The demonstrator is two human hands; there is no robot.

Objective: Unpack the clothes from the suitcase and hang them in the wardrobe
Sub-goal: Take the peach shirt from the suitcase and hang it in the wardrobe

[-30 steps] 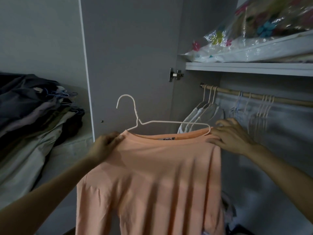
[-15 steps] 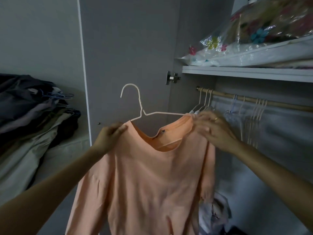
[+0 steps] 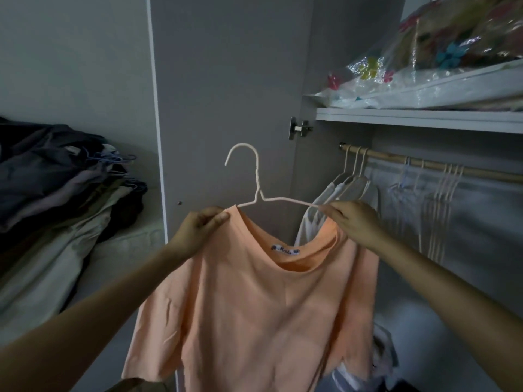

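Note:
A peach T-shirt (image 3: 254,301) hangs in front of me on a white wire hanger (image 3: 256,176), whose hook points up and to the left. My left hand (image 3: 198,230) pinches the shirt's left shoulder at the hanger's end. My right hand (image 3: 353,222) grips the hanger's right arm together with the shirt's right shoulder. The neckline sags, showing a label inside. To the right runs the wardrobe's wooden rail (image 3: 424,165), carrying white garments (image 3: 334,199) and several empty hangers (image 3: 441,210).
The open wardrobe door (image 3: 226,94) stands right behind the shirt. A pile of dark and beige clothes (image 3: 56,199) with hangers lies on the left. A shelf (image 3: 418,120) above the rail holds plastic-wrapped bedding (image 3: 438,58). More fabric lies on the wardrobe floor (image 3: 382,355).
The shirt's collar has slipped down on the right and the neckline now sags open. My right hand has moved along the hanger's arm and lifted. The hanger sits higher.

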